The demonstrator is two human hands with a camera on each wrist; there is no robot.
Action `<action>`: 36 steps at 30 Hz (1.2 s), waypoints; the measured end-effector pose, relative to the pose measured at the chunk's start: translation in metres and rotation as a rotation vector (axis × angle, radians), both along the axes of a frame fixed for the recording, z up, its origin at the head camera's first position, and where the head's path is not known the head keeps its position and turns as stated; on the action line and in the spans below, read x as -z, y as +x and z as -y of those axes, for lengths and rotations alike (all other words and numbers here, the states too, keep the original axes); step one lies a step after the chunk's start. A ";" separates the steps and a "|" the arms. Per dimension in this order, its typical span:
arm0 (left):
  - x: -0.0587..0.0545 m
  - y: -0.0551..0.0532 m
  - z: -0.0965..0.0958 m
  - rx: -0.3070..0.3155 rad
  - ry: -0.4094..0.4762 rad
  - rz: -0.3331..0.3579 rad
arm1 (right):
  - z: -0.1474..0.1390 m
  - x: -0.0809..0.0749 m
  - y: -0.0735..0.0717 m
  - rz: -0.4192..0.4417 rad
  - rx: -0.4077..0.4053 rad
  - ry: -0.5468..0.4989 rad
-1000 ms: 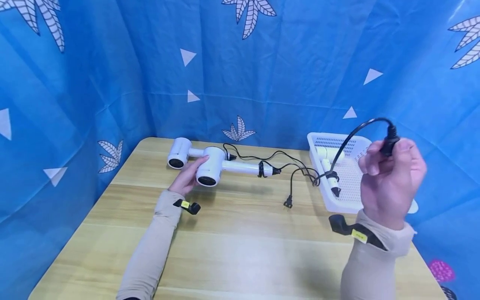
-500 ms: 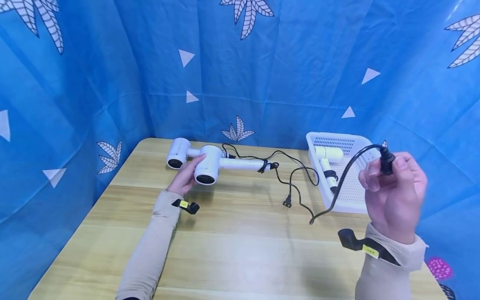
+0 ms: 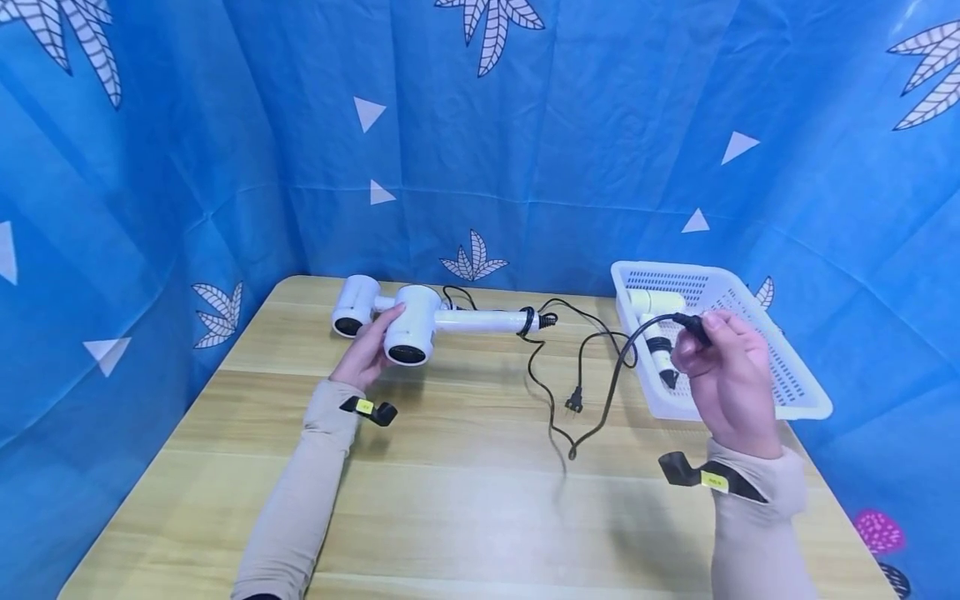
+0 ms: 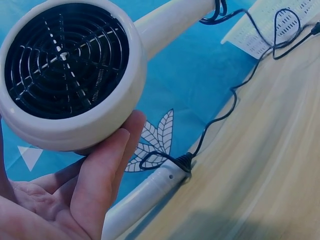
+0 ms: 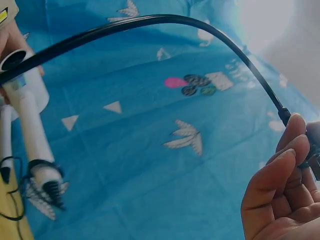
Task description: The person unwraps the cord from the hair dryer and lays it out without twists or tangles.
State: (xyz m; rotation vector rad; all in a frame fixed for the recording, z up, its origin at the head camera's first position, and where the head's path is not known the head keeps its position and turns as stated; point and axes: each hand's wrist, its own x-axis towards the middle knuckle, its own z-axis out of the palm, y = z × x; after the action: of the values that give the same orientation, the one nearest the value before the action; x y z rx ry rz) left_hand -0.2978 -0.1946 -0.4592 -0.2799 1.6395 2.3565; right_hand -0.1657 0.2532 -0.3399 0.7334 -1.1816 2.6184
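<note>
Left hand (image 3: 366, 350): fingers grasping the barrel of a white hair dryer (image 3: 409, 329), raised above the far left part of the bench (image 3: 465, 517). Handle points toward the right edge; black grille faces the left wrist camera. Right hand (image 3: 731, 375): thumb and fingers pinching a black plug (image 3: 696, 327), raised in front of the white basket (image 3: 675, 408). From this plug the black cord (image 5: 165, 19) arcs over, sags above the middle of the bench and runs to the dryer's handle end, with turns wound round the handle. Whether the lowest bend touches the surface: cannot tell.

Second dryer (image 3: 357, 304): lies at the far left corner, handle partly hidden behind the held one. Loose two-pin plug (image 3: 574, 400): on the bench, between the hands, near the basket. Basket: at the far right corner; third dryer (image 3: 662, 302) inside, by the left wall, cord wound round its handle. Blue patterned curtain (image 3: 480, 125) beyond the far edge.
</note>
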 end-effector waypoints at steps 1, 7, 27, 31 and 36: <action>-0.001 0.000 0.001 0.003 0.000 -0.005 | 0.000 0.002 -0.003 0.015 -0.008 0.007; -0.006 0.003 0.002 0.030 0.030 -0.024 | 0.000 0.017 -0.022 0.096 -0.062 0.059; -0.021 0.012 0.001 0.057 0.077 -0.062 | 0.021 0.080 -0.097 0.575 -0.216 0.519; -0.024 0.012 0.001 0.073 0.085 -0.072 | 0.034 0.093 -0.105 0.576 -0.142 0.712; -0.028 0.012 0.001 0.088 0.103 -0.087 | 0.047 0.105 -0.112 0.488 -0.073 0.991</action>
State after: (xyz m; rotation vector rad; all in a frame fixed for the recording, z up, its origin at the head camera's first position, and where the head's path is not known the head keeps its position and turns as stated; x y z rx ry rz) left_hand -0.2861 -0.1959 -0.4315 -0.0838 1.5276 2.4076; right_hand -0.2774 0.2062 -0.4446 0.2140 -2.6859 2.1865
